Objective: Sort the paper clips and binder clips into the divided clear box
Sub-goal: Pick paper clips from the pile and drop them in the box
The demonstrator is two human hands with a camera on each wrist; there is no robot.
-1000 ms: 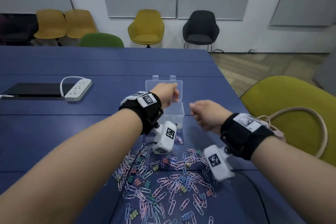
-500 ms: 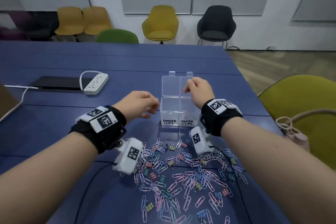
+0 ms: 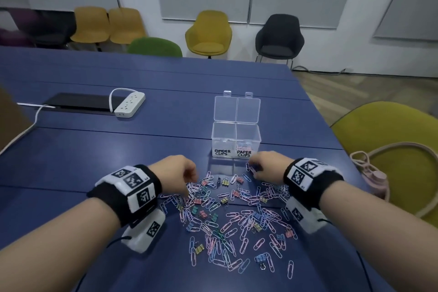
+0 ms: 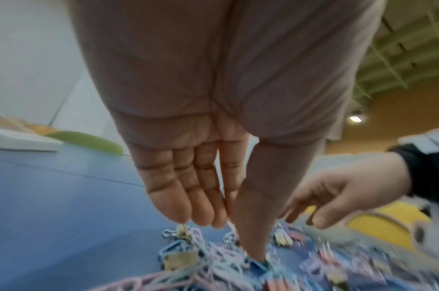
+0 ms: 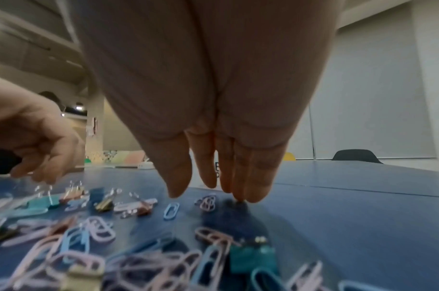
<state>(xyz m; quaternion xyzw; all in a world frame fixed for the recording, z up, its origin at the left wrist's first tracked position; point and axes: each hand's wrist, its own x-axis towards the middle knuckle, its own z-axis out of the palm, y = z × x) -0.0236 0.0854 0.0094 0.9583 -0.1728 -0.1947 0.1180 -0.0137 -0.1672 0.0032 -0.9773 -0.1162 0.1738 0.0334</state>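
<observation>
A clear divided box (image 3: 235, 140) stands open on the blue table (image 3: 94, 154), labelled BINDER CLIPS on the left and PAPER CLIPS on the right. A few paper clips lie in the right compartment. In front of it spreads a pile of pastel paper clips and binder clips (image 3: 232, 216). My left hand (image 3: 189, 187) reaches down into the pile's left edge, fingers straight and thumb tip among the clips (image 4: 232, 238). My right hand (image 3: 254, 172) is at the pile's far right edge. Its straight fingertips (image 5: 248, 196) touch the table beside a pink paper clip (image 5: 207, 202).
A white power strip (image 3: 130, 105) and a flat black device (image 3: 78, 104) lie far left. An olive chair (image 3: 391, 149) with a pink strap and bottle (image 3: 375, 179) stands just off the table's right edge. More chairs line the far wall.
Both hands came back from the box and dropped to the pile. Half a second ago the right hand was over the box. The head view tilted down.
</observation>
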